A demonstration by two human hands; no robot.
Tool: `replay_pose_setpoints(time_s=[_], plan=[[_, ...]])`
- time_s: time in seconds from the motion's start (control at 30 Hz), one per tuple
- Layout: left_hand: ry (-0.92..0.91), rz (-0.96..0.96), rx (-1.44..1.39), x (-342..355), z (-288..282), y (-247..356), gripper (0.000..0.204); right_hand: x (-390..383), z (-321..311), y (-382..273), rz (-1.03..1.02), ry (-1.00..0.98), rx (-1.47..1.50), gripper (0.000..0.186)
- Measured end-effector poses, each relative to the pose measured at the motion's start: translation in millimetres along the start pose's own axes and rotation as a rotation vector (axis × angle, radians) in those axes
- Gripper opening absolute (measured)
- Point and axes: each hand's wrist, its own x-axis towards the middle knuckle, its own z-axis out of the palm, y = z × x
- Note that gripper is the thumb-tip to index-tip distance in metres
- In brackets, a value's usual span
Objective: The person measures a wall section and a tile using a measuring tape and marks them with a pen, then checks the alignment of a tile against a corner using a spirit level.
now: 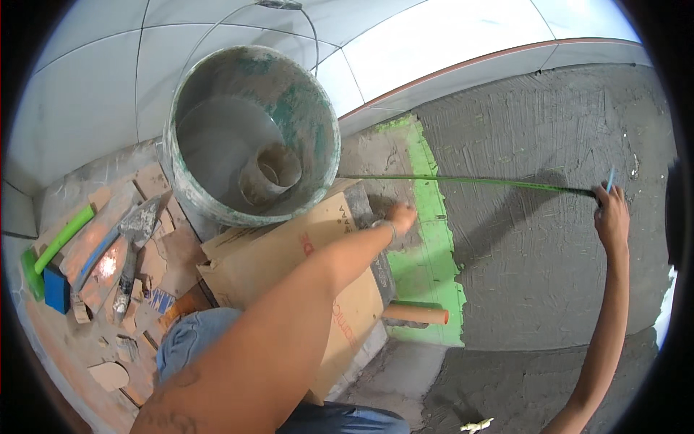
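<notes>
My right hand (613, 217) is closed on a thin blue pen-like stick (611, 173) and on the dark end of a green measuring tape (506, 182). The tape stretches across grey ridged mortar (535, 282) toward the bucket's base, where its far end is hidden. My left hand (397, 220) is low over the bare floor just left of a green coated strip (426, 260), its fingers curled; what they hold, if anything, is hidden. A cardboard sheet (318, 217) lies under my left arm, and an orange pipe (419, 315) is below that hand.
A large dirty bucket (177, 145) holds cloudy water and a smaller container (260, 184). At left are trowels (137, 224), a green-handled tool (65, 239), a blue block (56, 289) and tile scraps (163, 267). White tiled walls (87, 87) bound the floor.
</notes>
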Motion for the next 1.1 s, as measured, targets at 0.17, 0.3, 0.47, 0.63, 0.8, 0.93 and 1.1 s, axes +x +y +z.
replay_pose_setpoints(time_s=[0.17,0.3,0.47,0.63,0.8,0.93,1.1], plan=[[-0.385,0.231,0.777,-26.9,-7.9,-16.2,0.024,41.2,21.6,-25.7,-0.039,0.014,-0.088,0.037],[-0.551,0.314,0.967,-35.4,-18.8,-3.5,0.02,76.5,33.5,-36.4,-0.061,0.006,-0.133,0.035],[-0.525,0.312,0.962,-42.8,-22.9,2.1,0.021,99.5,34.8,-48.8,-0.068,-0.039,-0.196,0.037],[-0.494,0.296,0.965,-33.1,-21.1,-21.4,0.018,118.1,30.3,-58.5,-0.042,-0.094,-0.194,0.04],[-0.554,0.268,0.992,-34.1,-18.0,-12.0,0.02,120.8,43.1,-54.3,-0.059,-0.063,-0.206,0.04],[-0.58,0.289,1.001,-36.8,-22.0,-7.5,0.022,122.4,51.1,-71.9,-0.091,-0.005,-0.3,0.037],[-0.538,0.358,1.0,-30.2,-15.7,-19.3,0.021,126.8,61.7,-87.3,-0.133,0.039,-0.353,0.034]])
